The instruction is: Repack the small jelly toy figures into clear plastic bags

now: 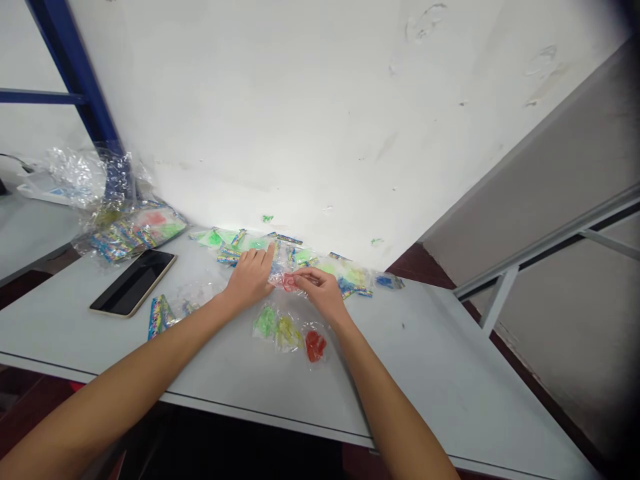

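Near the back of the table, my right hand (323,291) pinches a clear packet with a red item (289,283) inside. My left hand (251,273) lies against the left side of that packet, its index finger stretched out toward the wall; its thumb is near the packet's edge. In front of the hands lie a green item in clear film (267,321), a yellow one (287,332) and a red one (315,346), side by side. Behind the hands, several clear packets with green contents and colourful labels (305,256) are strewn along the wall.
A phone (133,283) lies on the grey table (400,380) at left. Behind it are a large clear bag of packets (130,230) and a blue metal post (85,73). Colourful strips (157,316) lie beside my left forearm. A white wall (280,120) bounds the table's back.
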Demonstrator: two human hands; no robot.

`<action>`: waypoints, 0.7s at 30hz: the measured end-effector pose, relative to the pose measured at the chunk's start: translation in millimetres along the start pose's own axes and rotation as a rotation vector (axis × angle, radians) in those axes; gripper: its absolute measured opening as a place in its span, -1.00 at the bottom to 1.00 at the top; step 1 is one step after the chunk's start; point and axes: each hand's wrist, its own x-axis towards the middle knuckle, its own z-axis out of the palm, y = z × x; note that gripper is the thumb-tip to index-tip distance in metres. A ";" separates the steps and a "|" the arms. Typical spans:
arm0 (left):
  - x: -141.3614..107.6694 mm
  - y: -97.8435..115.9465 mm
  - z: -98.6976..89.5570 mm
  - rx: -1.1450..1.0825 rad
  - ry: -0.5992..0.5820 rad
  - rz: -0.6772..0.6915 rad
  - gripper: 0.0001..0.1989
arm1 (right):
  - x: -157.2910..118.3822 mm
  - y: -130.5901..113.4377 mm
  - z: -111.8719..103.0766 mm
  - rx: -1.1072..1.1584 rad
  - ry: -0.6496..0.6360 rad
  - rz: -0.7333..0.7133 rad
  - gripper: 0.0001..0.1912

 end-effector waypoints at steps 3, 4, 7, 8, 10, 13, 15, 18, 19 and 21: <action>-0.1 0.8 -1.9 -0.024 -0.019 0.041 -0.23 | 0.7 4.5 1.2 -0.036 0.017 -0.006 -0.75; -0.1 1.4 -2.9 -0.030 -0.023 0.056 -0.23 | 1.3 6.3 1.7 -0.037 0.047 0.008 -0.70; -0.8 4.9 -5.1 -0.040 -0.028 0.095 -0.22 | 2.8 10.5 3.4 0.006 0.149 0.061 -0.57; -1.3 6.6 -5.4 -0.046 -0.026 0.106 -0.21 | 2.9 11.2 3.9 0.027 0.177 0.070 -0.55; -2.4 10.3 -4.9 -0.061 -0.019 0.122 -0.17 | 2.2 11.5 4.9 0.053 0.212 0.075 -0.55; -3.7 15.0 -2.7 -0.080 -0.018 0.117 -0.13 | -0.3 9.5 7.7 0.067 0.233 0.091 -0.54; -3.9 16.5 -1.2 -0.090 -0.026 0.100 -0.13 | -1.9 6.8 10.3 0.087 0.231 0.114 -0.52; -3.6 16.7 -0.1 -0.125 -0.047 0.089 -0.16 | -3.8 0.5 13.7 0.101 0.164 0.175 -0.44; -3.4 16.6 -0.2 -0.141 -0.054 0.092 -0.18 | -4.3 -1.8 14.4 0.099 0.132 0.199 -0.38; -3.3 16.9 -1.1 -0.177 -0.067 0.109 -0.20 | -4.9 -5.5 15.1 0.084 0.092 0.237 -0.27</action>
